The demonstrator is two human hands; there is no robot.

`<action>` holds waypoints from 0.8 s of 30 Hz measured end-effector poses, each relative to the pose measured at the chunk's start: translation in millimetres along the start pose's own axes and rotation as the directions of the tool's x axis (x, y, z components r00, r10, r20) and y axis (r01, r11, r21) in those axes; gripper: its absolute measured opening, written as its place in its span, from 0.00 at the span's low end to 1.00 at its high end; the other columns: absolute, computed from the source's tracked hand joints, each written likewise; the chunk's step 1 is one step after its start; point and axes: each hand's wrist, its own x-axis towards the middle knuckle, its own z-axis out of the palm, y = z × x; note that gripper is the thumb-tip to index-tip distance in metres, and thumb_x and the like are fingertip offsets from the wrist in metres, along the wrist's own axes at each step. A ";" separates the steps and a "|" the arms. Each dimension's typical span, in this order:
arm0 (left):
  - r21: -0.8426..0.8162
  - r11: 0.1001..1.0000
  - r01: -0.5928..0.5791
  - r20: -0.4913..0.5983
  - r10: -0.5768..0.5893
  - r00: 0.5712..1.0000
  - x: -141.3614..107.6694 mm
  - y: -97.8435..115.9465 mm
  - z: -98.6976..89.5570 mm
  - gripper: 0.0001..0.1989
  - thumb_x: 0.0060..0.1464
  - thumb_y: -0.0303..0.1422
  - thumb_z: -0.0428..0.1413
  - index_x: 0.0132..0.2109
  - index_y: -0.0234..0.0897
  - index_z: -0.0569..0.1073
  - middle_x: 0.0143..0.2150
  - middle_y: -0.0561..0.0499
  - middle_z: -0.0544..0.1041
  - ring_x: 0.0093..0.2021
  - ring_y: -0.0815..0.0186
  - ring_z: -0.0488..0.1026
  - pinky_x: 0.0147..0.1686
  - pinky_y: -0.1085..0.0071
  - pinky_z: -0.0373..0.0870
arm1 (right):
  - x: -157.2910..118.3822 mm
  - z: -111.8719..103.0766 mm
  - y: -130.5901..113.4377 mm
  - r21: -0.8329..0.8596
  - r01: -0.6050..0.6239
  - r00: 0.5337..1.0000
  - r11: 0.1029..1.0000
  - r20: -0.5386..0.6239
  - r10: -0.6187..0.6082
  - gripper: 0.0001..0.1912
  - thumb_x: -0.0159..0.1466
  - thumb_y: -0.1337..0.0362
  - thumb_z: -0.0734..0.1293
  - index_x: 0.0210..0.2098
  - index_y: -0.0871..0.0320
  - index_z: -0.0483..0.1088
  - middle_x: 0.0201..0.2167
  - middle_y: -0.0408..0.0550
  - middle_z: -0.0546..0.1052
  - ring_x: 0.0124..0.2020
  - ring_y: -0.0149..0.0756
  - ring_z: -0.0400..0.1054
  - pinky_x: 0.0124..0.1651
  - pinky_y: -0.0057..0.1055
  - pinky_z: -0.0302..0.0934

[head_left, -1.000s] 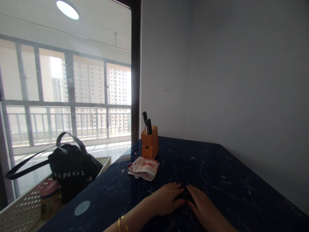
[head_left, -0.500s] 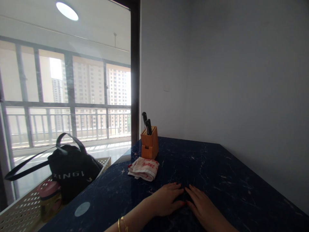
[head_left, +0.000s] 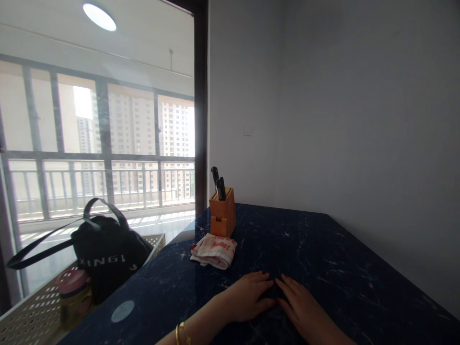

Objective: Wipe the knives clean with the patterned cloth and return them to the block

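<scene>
My left hand (head_left: 249,296) lies flat on the dark blue marbled table (head_left: 273,235), fingers stretched out and holding nothing. Beside it, my right hand (head_left: 300,304) rests on the same surface with its fingers extended. The fingertips of both hands nearly meet. Just beyond my left hand is a folded white and pink towel (head_left: 214,251) with red lettering. Behind the towel stands a wooden knife block (head_left: 223,215), upright, with several black-handled knives (head_left: 219,184) in its slots. A gold bracelet (head_left: 182,332) circles my left wrist.
On a perforated bench (head_left: 27,314) left of the table sit a black bag (head_left: 108,254) with straps and a pink-lidded bottle (head_left: 74,297). A pale round disc (head_left: 122,311) lies on the table's left side. Grey walls (head_left: 359,120) border the far and right edges.
</scene>
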 end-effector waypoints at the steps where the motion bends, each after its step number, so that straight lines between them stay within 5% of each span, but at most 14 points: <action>1: 0.000 1.000 -0.002 0.002 0.002 1.000 0.2 -0.2 0.3 0.26 0.56 0.43 0.45 0.59 0.37 0.58 0.60 0.43 0.58 0.60 0.57 0.53 0.57 0.60 0.52 | 0.0 0.0 0.1 -0.001 0.000 1.000 1.000 0.003 0.000 0.26 0.63 0.55 0.52 0.56 0.61 0.57 0.57 0.54 0.58 0.58 0.44 0.52 0.58 0.43 0.47; 24: -0.003 1.000 -0.009 -0.007 0.009 1.000 0.7 -2.0 1.8 0.25 0.56 0.43 0.45 0.59 0.37 0.58 0.60 0.43 0.58 0.60 0.57 0.53 0.57 0.60 0.52 | 0.5 3.1 2.1 0.009 0.006 1.000 1.000 -0.021 -0.006 0.26 0.63 0.53 0.52 0.56 0.61 0.58 0.57 0.54 0.59 0.57 0.45 0.52 0.57 0.44 0.49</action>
